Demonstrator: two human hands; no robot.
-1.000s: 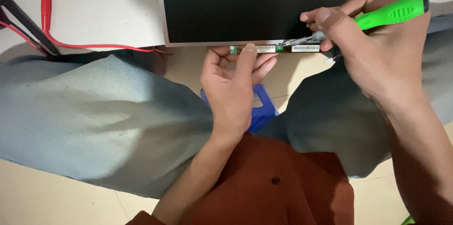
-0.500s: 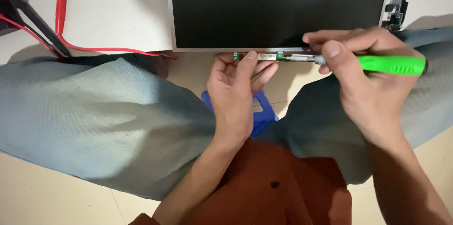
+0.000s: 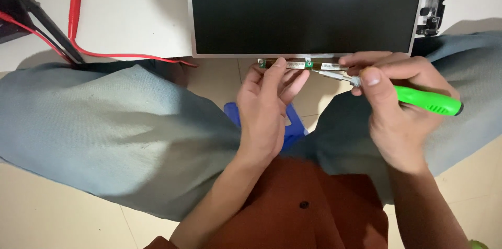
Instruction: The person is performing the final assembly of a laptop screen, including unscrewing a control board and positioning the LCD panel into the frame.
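Gripping a green-handled screwdriver (image 3: 418,99) in your closed right hand (image 3: 400,110), you are setting its metal tip against the narrow circuit strip (image 3: 303,64) running just below the dark display panel (image 3: 306,8). Your left hand (image 3: 266,110), fingers partly curled, is pinching that strip's left end, directly under the panel's lower edge.

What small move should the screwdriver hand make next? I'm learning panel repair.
Probably seat the screwdriver tip squarely in the screw on the strip board. The right hand holds it slanted at the board, while the left hand steadies it below the panel.
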